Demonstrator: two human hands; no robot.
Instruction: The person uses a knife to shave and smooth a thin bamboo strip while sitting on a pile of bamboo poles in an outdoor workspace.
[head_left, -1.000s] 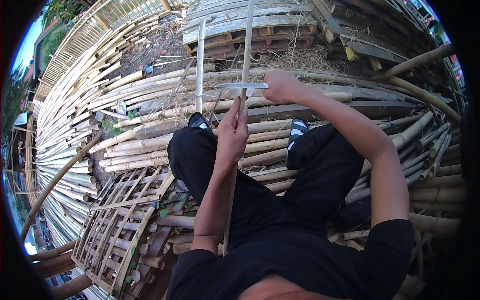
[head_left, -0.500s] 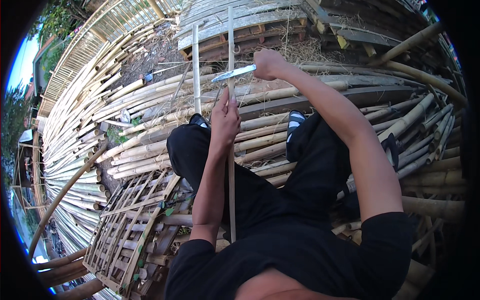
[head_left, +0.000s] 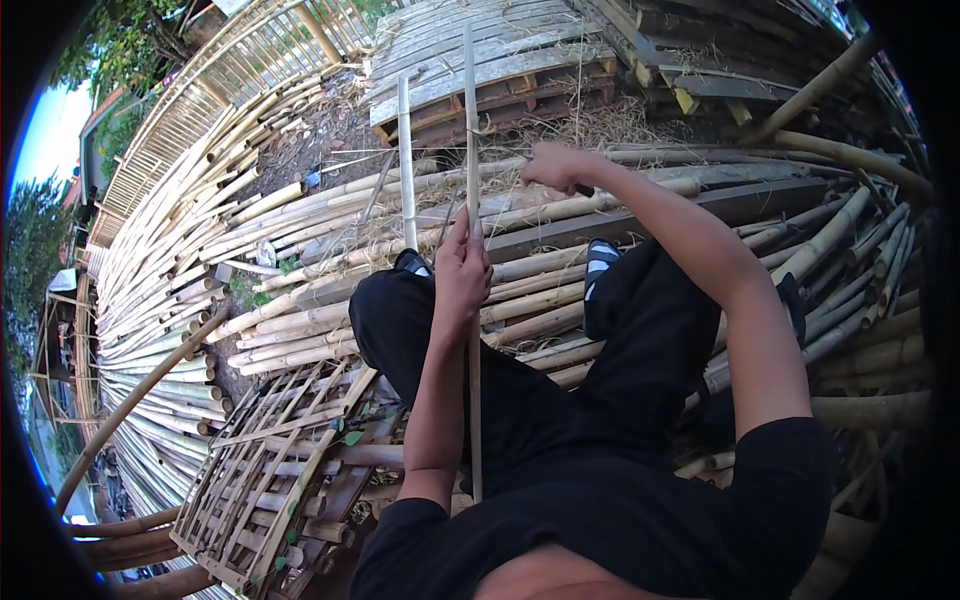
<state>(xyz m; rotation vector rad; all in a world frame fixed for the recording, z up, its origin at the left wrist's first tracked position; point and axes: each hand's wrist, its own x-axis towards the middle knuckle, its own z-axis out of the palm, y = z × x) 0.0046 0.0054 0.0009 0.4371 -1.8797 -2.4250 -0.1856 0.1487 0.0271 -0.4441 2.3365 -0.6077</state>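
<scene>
A long, narrow bamboo strip [head_left: 472, 120] stands out from my lap, running away from me between my knees. Around its middle my left hand [head_left: 463, 268] is closed, fingers and thumb pointing along it. To the right of the strip and apart from it, my right hand [head_left: 555, 167] makes a fist round a knife; a bit of its dark handle [head_left: 584, 189] shows below the fist, while the blade cannot be made out. A second pale bamboo strip [head_left: 406, 165] rises just left of the held one, beyond my left knee.
Bamboo poles [head_left: 540, 290] lie under and around my feet, with a big spread of them [head_left: 170, 350] at the left. A slatted bamboo panel [head_left: 265, 470] leans near my left side. Ahead are a wooden pallet [head_left: 490, 65] and stacked planks [head_left: 720, 60]; a slanting pole [head_left: 820, 88] stands right.
My right hand has come off the strip, toward me and slightly right. The shiny blade that lay across the strip is no longer visible. My left hand keeps its hold; the whole view has shifted slightly.
</scene>
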